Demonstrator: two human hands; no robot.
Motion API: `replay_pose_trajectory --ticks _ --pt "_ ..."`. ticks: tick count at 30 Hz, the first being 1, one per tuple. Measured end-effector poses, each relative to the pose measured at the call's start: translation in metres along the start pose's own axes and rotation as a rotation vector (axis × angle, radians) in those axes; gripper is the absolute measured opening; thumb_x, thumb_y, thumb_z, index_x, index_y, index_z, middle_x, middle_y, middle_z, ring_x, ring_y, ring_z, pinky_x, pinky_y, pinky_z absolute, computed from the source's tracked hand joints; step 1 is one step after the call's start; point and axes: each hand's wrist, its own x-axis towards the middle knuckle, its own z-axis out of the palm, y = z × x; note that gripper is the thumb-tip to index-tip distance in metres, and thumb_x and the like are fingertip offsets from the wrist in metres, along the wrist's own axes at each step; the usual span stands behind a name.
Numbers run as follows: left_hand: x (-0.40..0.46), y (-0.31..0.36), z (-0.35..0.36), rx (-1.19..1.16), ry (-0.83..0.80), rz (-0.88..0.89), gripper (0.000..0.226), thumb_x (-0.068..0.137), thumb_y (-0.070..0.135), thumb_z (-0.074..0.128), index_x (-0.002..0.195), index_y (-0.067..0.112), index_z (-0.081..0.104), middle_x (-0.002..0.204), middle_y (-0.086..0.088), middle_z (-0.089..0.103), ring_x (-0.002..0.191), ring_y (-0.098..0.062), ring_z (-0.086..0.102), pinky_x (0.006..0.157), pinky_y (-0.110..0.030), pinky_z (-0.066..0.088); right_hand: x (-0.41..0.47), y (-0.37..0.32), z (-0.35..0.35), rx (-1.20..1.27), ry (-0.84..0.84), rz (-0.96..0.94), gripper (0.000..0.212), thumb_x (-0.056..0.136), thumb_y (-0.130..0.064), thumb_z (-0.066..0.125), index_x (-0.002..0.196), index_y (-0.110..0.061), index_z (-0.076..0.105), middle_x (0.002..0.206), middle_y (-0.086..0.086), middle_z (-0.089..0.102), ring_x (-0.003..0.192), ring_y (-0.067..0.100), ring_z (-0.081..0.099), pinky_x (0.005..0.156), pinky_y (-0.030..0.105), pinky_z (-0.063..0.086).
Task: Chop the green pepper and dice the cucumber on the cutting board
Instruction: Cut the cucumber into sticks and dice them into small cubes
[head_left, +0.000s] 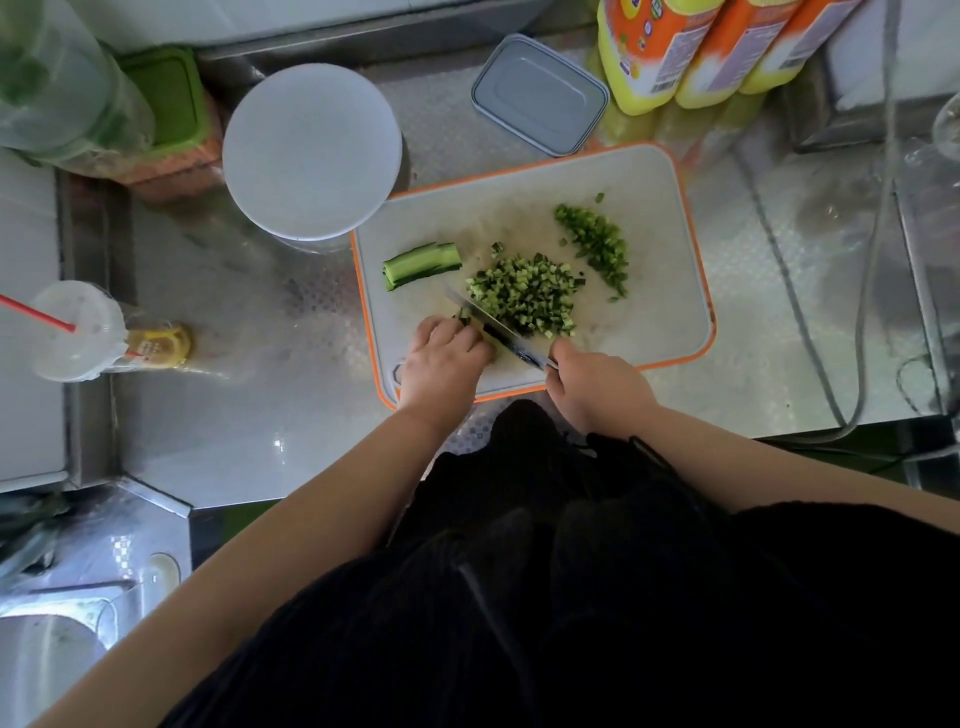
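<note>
On the cutting board (660, 332), the right hand (592, 387) grips the knife (498, 330) beside the diced cucumber (524, 299), the left hand (441, 358) curls over cucumber strips (464, 318), chopped pepper (595, 244) far right.

White plastic cutting board with orange rim (660, 332), heap of diced green cucumber (524, 296) at centre, smaller chopped green pepper pile (595, 241) beyond, uncut cucumber strips (423, 262) lying left.

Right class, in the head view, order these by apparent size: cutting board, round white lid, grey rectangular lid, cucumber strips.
1. cutting board
2. round white lid
3. grey rectangular lid
4. cucumber strips
</note>
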Motion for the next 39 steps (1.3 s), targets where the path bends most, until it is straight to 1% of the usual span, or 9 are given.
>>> replay_pose_trajectory --ticks 5,9,14,17,21,26,31,34,39 --pt "-0.003 -0.004 0.004 0.043 0.046 0.059 0.034 0.058 -0.001 0.076 0.083 0.021 0.07 0.078 0.004 0.06 0.082 -0.025 0.056 0.092 -0.037 0.035 -0.005 0.012 -0.006 -0.063 0.003 0.05 0.022 0.1 -0.032 0.037 0.101 -0.011 0.042 0.075 0.009 0.053 0.069 0.034 0.055 0.056 0.035 0.038" --pt "-0.005 0.0 0.008 -0.013 0.27 0.019 0.009 0.081 0.014 0.068 0.09 0.017 0.066 0.089 0.0 0.064 0.084 -0.025 0.058 0.087 -0.036 0.039 -0.005 0.012 -0.008 0.099 0.018 0.115 0.022 0.099 -0.034 0.04 0.091 -0.014 0.037 0.076 0.01 0.056 0.077 0.036 0.058 0.059 0.035 0.039" --pt "0.012 0.007 -0.001 -0.063 0.304 -0.018 0.023 0.083 0.023 0.069 0.105 0.017 0.064 0.099 -0.004 0.064 0.091 -0.027 0.056 0.087 -0.039 0.042 0.004 0.001 -0.019 0.234 0.076 0.143 0.026 0.099 -0.033 0.042 0.085 -0.011 0.04 0.067 0.002 0.049 0.07 0.029 0.051 0.06 0.035 0.036" --pt "0.025 0.017 -0.022 -0.305 0.138 -0.409 0.024 0.089 0.031 0.065 0.108 0.017 0.061 0.096 0.004 0.066 0.093 -0.024 0.057 0.085 -0.039 0.041 0.01 -0.004 -0.025 0.303 0.08 0.16 0.027 0.099 -0.032 0.042 0.084 -0.01 0.041 0.066 0.001 0.046 0.071 0.029 0.05 0.061 0.035 0.036" --pt "0.037 0.027 -0.046 -0.977 -0.067 -1.024 0.025 0.088 0.038 0.066 0.104 0.021 0.058 0.086 0.013 0.064 0.076 -0.01 0.059 0.061 -0.027 0.042 0.013 -0.019 -0.023 0.378 0.088 0.153 0.025 0.098 -0.031 0.043 0.087 -0.009 0.043 0.08 0.009 0.052 0.081 0.033 0.053 0.064 0.035 0.036" --pt "0.03 0.013 -0.037 -1.242 -0.062 -1.23 0.011 0.081 0.021 0.075 0.089 0.019 0.068 0.084 0.0 0.072 0.079 -0.018 0.066 0.075 -0.031 0.054 0.014 -0.027 -0.016 0.443 0.087 0.121 0.025 0.097 -0.031 0.045 0.086 -0.009 0.044 0.078 0.008 0.053 0.079 0.032 0.053 0.062 0.033 0.031" --pt "0.025 0.004 -0.04 -1.518 -0.144 -1.266 0.003 0.089 0.008 0.066 0.092 0.008 0.065 0.071 -0.005 0.061 0.061 -0.015 0.051 0.06 -0.024 0.044 0.011 -0.028 -0.014 0.469 0.054 0.102 0.027 0.097 -0.031 0.045 0.08 -0.011 0.04 0.068 0.001 0.044 0.073 0.027 0.046 0.061 0.032 0.028" --pt "0.024 0.0 -0.041 -1.455 -0.128 -1.25 0.003 0.089 0.007 0.065 0.087 0.008 0.065 0.07 -0.005 0.061 0.057 -0.016 0.051 0.058 -0.026 0.046 0.011 -0.028 -0.016 0.486 0.063 0.099 0.027 0.097 -0.031 0.045 0.078 -0.014 0.038 0.07 0.001 0.046 0.073 0.027 0.047 0.062 0.032 0.03" --pt "0.017 -0.016 -0.044 -0.808 -0.152 -1.064 0.005 0.086 0.021 0.067 0.09 0.018 0.068 0.082 0.005 0.069 0.067 -0.008 0.061 0.057 -0.023 0.046 0.012 -0.018 -0.022 0.549 0.131 0.162 0.025 0.097 -0.031 0.043 0.078 -0.015 0.04 0.069 0.004 0.049 0.067 0.026 0.05 0.06 0.035 0.037"
